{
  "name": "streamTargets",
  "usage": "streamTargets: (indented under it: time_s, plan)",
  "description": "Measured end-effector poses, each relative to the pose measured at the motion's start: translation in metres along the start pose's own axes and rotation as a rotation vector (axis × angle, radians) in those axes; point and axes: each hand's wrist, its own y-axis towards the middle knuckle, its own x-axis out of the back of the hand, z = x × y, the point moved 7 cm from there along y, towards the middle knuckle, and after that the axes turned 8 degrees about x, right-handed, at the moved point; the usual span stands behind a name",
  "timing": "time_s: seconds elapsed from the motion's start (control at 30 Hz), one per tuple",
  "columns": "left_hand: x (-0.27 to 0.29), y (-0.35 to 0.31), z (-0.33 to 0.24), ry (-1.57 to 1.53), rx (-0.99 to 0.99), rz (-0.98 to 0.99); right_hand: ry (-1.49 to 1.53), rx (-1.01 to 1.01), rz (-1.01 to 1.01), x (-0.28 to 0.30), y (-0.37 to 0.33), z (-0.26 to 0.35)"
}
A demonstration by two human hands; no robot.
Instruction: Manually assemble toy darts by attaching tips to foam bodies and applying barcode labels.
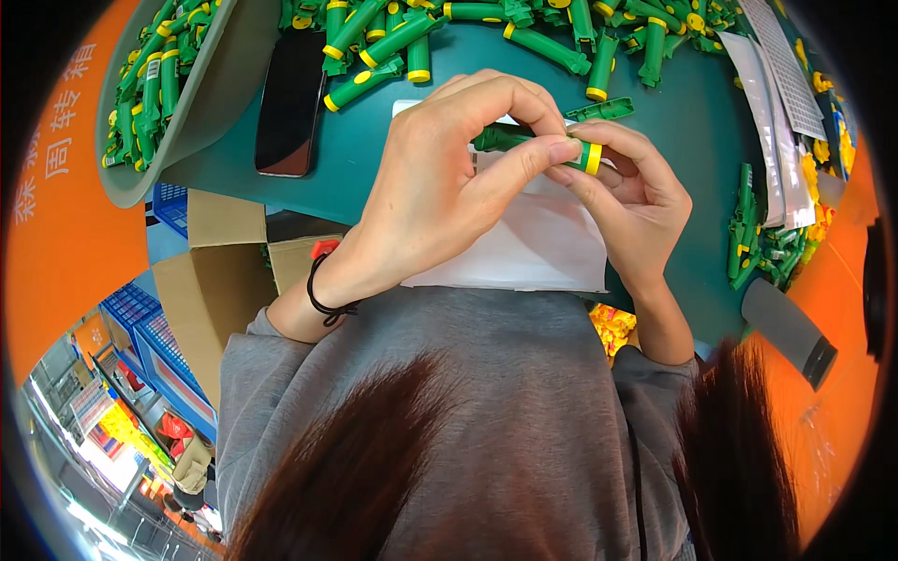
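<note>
Grey plastic bin (220, 79), full of green-and-yellow parts, is well left of my hands and beyond them. Open cardboard box (206, 290) is left too, closer to my body, below desk level. Dark phone (290, 112) lies flat between the bin and my left hand, long side pointing away from me. Beyond both hands: a loose heap of green parts (398, 39), lying at mixed angles.

Left hand (440, 178): closed to a pinch, thumb across the near side of a green tube (584, 156), index finger curled over from the far side. Tube sits between my two hands, long axis roughly left-right, yellow ring (595, 159) at the right end, that end angled slightly toward me. Left end is partly hidden by my left hand, so can't tell how it's finished.

Right hand (645, 192): thumb and index closed around the ring end, other fingers curled behind. So the ring end is the right hand's, the middle the left's. White sheet (552, 248) lies under both hands.

Single green shell (601, 109) lies on the desk (692, 145) just beyond my right fingers. More green pieces (742, 234) are further right, well apart from the right hand.
</note>
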Motion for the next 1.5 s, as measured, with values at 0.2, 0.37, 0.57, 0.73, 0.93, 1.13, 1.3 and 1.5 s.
streamTargets:
  time_s: [0.2,0.37,0.57,0.73,0.93,1.13,1.3,1.5]
  plan:
    - [0.0,0.001,-0.001,0.026,-0.031,-0.018,-0.006,0.01,0.002,0.0,-0.001,-0.002]
    - [0.0,0.0,-0.002,0.057,-0.026,-0.03,-0.003,0.02,0.011,0.0,-0.001,-0.002]
    - [0.001,-0.002,-0.003,0.152,-0.077,-0.082,-0.019,0.062,0.021,0.0,-0.002,-0.003]
    - [0.005,0.0,-0.005,0.128,0.074,-0.164,-0.05,0.016,0.032,0.003,-0.002,-0.008]
    - [-0.005,-0.002,0.016,0.058,0.253,0.157,-0.023,0.005,0.057,-0.001,-0.002,-0.007]
    - [-0.009,0.002,0.037,-0.111,0.406,0.166,0.023,-0.126,-0.005,0.0,0.0,-0.016]
    - [-0.005,-0.005,0.035,-0.306,0.33,0.246,0.173,-0.117,-0.05,0.003,0.003,-0.022]
    - [0.006,-0.021,0.003,0.067,-0.173,-0.029,0.199,-0.128,-0.008,-0.003,0.006,-0.014]
